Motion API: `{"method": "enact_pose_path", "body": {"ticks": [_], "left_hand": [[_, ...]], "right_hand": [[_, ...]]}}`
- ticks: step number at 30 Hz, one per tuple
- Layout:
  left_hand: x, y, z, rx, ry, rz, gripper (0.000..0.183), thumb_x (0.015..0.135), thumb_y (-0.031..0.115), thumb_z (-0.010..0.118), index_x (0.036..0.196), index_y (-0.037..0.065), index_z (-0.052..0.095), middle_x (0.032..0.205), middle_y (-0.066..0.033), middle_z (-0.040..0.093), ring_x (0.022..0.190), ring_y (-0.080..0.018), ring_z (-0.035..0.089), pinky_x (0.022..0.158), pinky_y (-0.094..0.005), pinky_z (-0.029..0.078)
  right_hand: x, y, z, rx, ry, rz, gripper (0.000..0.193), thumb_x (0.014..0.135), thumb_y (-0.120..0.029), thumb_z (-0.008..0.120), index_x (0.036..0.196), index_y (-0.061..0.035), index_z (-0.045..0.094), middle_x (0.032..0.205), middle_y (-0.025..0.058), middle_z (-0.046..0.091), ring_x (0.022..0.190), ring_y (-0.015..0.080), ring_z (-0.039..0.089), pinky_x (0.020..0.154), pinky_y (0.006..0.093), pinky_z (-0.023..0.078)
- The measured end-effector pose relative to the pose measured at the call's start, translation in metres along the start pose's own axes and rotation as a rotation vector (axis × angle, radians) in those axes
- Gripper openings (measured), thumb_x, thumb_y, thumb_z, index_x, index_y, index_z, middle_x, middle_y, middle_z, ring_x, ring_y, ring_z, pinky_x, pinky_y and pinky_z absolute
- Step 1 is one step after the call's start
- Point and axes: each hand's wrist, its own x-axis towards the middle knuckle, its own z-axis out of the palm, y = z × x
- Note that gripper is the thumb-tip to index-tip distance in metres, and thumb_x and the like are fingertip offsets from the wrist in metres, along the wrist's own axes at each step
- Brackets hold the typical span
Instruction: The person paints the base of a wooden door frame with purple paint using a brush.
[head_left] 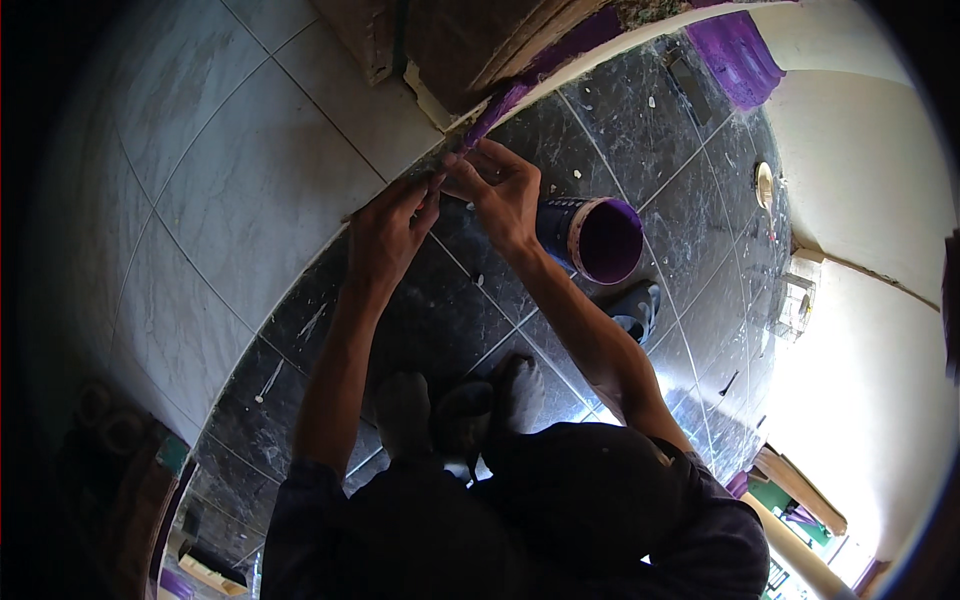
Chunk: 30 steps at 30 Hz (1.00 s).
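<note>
My left hand (388, 228) and my right hand (502, 195) meet low down, at the seam between the pale tiles and the dark tiles. The fingers of both are drawn together in a pinch. Whatever lies between the fingertips is too small and dark to make out. Just beyond them a narrow purple-painted strip (494, 112) runs up along the foot of the brown wooden frame (455, 50). A paint bucket (557, 222), purple inside, is beside my right wrist.
A dark slipper (638, 308) lies below the bucket. My feet (520, 392) are on the dark tiles (640, 130), which carry pale flecks. A purple-painted patch (737, 60) marks the far right wall. A light-coloured round-ended object (764, 185) lies near the right wall.
</note>
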Motion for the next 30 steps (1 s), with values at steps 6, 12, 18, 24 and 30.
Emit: {"method": "enact_pose_path", "body": {"ticks": [6,12,18,24,30], "left_hand": [[-0.002,-0.001,0.002,-0.007,0.006,0.029,0.015,0.084,0.007,0.070,0.099,0.005,0.071,0.091,-0.0094,0.071,0.080,-0.0263,0.068,0.072,-0.0367,0.056],[-0.011,-0.008,0.008,-0.021,-0.033,-0.019,0.014,0.086,0.008,0.069,0.099,0.005,0.071,0.089,-0.0098,0.070,0.079,-0.0267,0.068,0.071,-0.0370,0.056],[-0.017,-0.010,0.012,0.017,-0.063,-0.029,0.015,0.087,0.010,0.068,0.101,0.006,0.070,0.086,-0.0101,0.069,0.072,-0.0270,0.067,0.065,-0.0369,0.055],[-0.021,-0.014,0.017,0.026,-0.064,-0.041,0.014,0.092,0.018,0.066,0.092,0.004,0.069,0.075,-0.0116,0.064,0.063,-0.0267,0.064,0.057,-0.0366,0.053],[-0.026,-0.019,0.020,0.024,-0.070,-0.056,0.015,0.092,0.018,0.066,0.091,0.004,0.068,0.071,-0.0115,0.063,0.061,-0.0269,0.064,0.055,-0.0369,0.052]], "right_hand": [[0.002,0.012,-0.002,0.017,0.000,0.018,0.036,0.087,-0.010,0.072,0.116,0.0092,0.063,0.103,0.0185,0.070,0.092,0.0215,0.069,0.078,0.0337,0.061],[0.001,0.020,-0.001,0.061,-0.009,0.031,0.035,0.088,-0.009,0.072,0.115,0.0107,0.063,0.106,0.0193,0.069,0.092,0.0236,0.069,0.079,0.0345,0.061],[0.003,0.032,-0.005,0.052,-0.021,0.073,0.037,0.088,-0.008,0.071,0.117,0.0124,0.060,0.108,0.0217,0.068,0.094,0.0247,0.069,0.081,0.0355,0.061],[0.004,0.036,-0.007,0.050,-0.029,0.105,0.039,0.088,-0.008,0.071,0.118,0.0131,0.059,0.110,0.0228,0.067,0.095,0.0258,0.069,0.082,0.0363,0.061],[0.004,0.039,-0.007,0.047,-0.035,0.126,0.039,0.088,-0.007,0.070,0.119,0.0133,0.059,0.109,0.0226,0.068,0.094,0.0252,0.069,0.083,0.0363,0.061]]}}
